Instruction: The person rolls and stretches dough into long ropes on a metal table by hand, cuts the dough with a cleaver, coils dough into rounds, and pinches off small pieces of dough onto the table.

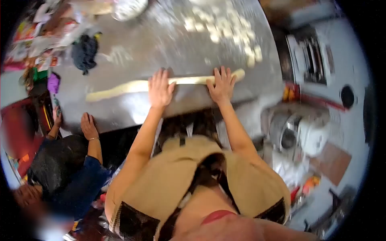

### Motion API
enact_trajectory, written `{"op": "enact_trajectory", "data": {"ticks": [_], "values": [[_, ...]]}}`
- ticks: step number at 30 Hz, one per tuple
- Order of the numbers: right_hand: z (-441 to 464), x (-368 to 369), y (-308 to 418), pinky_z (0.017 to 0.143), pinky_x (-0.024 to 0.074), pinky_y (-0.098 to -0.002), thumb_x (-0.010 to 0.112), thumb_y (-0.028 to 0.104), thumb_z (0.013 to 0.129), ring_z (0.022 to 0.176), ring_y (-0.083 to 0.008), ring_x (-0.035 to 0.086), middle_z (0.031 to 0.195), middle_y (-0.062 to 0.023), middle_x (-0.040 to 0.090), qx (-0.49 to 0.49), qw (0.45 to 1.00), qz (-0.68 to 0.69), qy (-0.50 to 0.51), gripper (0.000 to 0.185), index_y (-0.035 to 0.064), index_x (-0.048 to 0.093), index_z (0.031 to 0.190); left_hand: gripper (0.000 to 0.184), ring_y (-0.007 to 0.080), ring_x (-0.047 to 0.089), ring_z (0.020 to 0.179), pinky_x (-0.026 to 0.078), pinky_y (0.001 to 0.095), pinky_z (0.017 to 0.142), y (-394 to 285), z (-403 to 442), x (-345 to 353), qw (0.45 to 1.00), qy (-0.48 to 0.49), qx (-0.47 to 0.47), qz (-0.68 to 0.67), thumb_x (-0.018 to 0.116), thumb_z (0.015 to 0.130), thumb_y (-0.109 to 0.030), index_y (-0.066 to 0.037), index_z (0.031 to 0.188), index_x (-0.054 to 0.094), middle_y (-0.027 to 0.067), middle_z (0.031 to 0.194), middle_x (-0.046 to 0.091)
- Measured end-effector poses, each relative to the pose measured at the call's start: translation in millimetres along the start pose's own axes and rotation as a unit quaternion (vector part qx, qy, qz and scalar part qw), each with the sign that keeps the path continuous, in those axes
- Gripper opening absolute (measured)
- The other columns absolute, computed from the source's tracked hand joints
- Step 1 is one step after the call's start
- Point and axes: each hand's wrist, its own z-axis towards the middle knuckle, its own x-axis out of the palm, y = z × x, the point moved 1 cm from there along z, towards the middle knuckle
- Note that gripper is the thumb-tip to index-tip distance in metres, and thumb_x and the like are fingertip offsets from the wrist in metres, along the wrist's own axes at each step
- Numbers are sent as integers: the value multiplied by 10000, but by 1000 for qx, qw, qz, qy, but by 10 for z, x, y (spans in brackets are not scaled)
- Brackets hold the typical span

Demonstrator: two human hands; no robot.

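Note:
A long pale rope of dough (124,88) stretches across the metal table, its left end reaching well past my hands. My left hand (160,88) lies flat over the middle of the rope, fingers stretched out and pointing away from me. Over the right part of the rope rests my right hand (221,85), palm down with its fingers spread. A short rounded end of dough sticks out beyond the right hand. Under both palms the dough is hidden. Many small cut dough pieces (229,28) lie scattered farther back on the right, beyond the right hand.
The metal table (148,44) is dusted with flour. A dark cloth (85,52) and a heap of plastic packaging (44,36) lie at the left, near a whitish bowl (129,9). Another person's hand (89,126) touches the front edge. Metal pots (285,128) stand at the right.

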Motion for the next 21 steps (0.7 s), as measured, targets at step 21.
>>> {"op": "enact_trajectory", "data": {"ticks": [21], "values": [[858,-88,-837,1059,317,-518,543,482,864,1203,-368,498,1276,-159,573,30,958,-12,-285,551,61,591,1217,538,295,388,1361,218,544,1134,1759,276,-209,987,-45,-153,36,364,986,-418,-118,1432,401,143,1490,384]]}}
